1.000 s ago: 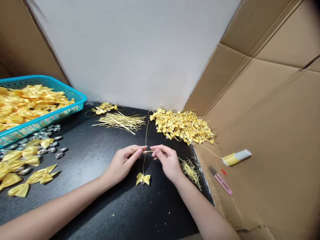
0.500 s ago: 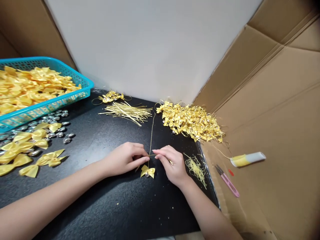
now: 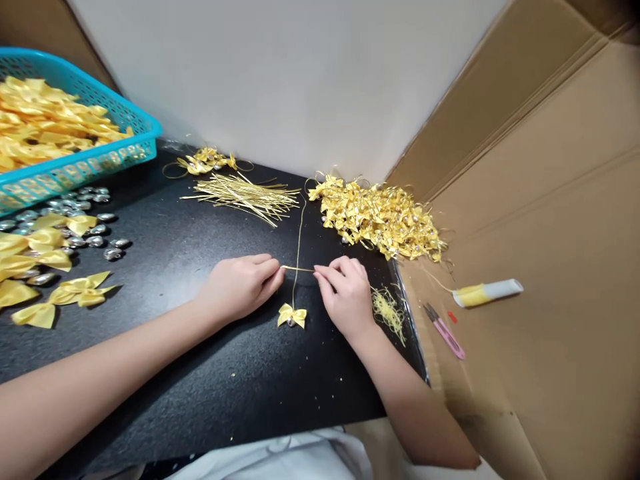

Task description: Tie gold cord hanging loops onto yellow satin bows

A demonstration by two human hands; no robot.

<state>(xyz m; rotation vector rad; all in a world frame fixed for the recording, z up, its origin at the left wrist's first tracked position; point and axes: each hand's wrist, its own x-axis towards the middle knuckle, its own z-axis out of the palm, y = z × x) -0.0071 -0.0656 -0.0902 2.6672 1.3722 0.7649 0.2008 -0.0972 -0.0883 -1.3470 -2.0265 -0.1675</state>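
Between my hands a short gold cord is stretched level, pinched at one end by my left hand and at the other by my right hand. It crosses a thin yellow thread that runs from the back of the table toward me. Just below the crossing lies a small yellow ribbon bow with a silver bead at its middle. Both hands are closed, fingertips pressed together. Whether the cord is knotted round the thread is too small to tell.
A blue basket of yellow bows stands at the left, silver beads and loose bows before it. Gold cords and finished bows lie at the back. Thread scraps, pink snips and a thread spool are right.
My hands have moved apart and pulled the gold cord out straight across the thread. The view has tilted downward, so everything sits higher and my lap shows below.
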